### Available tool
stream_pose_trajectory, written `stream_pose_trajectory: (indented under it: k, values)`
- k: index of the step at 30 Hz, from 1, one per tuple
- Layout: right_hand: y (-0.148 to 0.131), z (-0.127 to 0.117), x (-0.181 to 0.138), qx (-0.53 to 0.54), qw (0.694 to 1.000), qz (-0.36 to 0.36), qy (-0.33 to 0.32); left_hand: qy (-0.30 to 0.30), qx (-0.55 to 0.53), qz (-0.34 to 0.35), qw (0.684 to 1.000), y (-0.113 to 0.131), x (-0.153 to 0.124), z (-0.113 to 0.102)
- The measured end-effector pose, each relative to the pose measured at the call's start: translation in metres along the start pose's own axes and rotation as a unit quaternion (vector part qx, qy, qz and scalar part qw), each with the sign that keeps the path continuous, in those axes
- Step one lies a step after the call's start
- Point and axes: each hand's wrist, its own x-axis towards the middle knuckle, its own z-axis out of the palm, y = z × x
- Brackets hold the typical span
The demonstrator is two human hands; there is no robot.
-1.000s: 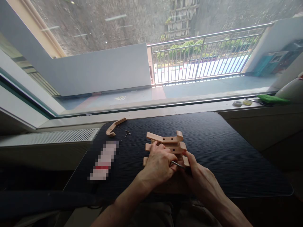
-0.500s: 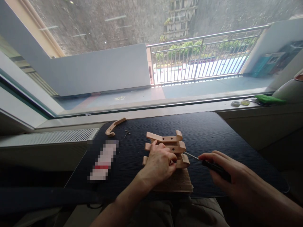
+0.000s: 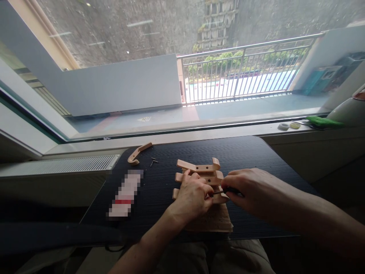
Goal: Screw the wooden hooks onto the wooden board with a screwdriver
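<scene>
A wooden rack (image 3: 212, 222) with several curved hooks lies at the near edge of a black ribbed table (image 3: 256, 160). My left hand (image 3: 191, 198) presses down on the nearest wooden hook (image 3: 221, 198), its fingers curled over it. My right hand (image 3: 252, 190) is closed around a dark-handled screwdriver (image 3: 228, 191), whose thin shaft points left at that hook beside my left fingers. Two more hooks, the far hook (image 3: 198, 166) and the middle hook (image 3: 214, 177), sit on the rack beyond my hands.
A loose wooden hook (image 3: 139, 152) and a few small screws (image 3: 153, 161) lie at the table's far left. A blurred-out flat item (image 3: 125, 193) lies left of the rack. The window sill behind holds tape rolls (image 3: 288, 125) and a green object (image 3: 323, 121).
My right hand drew away to the right with the screwdriver, then came back left, bringing the tip to the nearest hook again. My left hand stayed on the hook.
</scene>
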Motion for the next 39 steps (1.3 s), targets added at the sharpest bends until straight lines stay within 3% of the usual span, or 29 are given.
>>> stream_pose_trajectory:
  k: [16,25,39]
  values:
    - [-0.008,-0.009,0.01,0.018,0.999,-0.03,-0.036,-0.014,-0.013,0.002,1.0,0.002,0.0,-0.003]
    - [-0.017,-0.021,0.026,-0.036,0.992,-0.097,-0.07,-0.018,-0.032,0.001,0.999,-0.001,0.001,-0.001]
    - [-0.017,-0.026,0.034,-0.052,0.988,-0.096,-0.108,-0.036,-0.056,0.015,0.998,-0.003,0.003,-0.001]
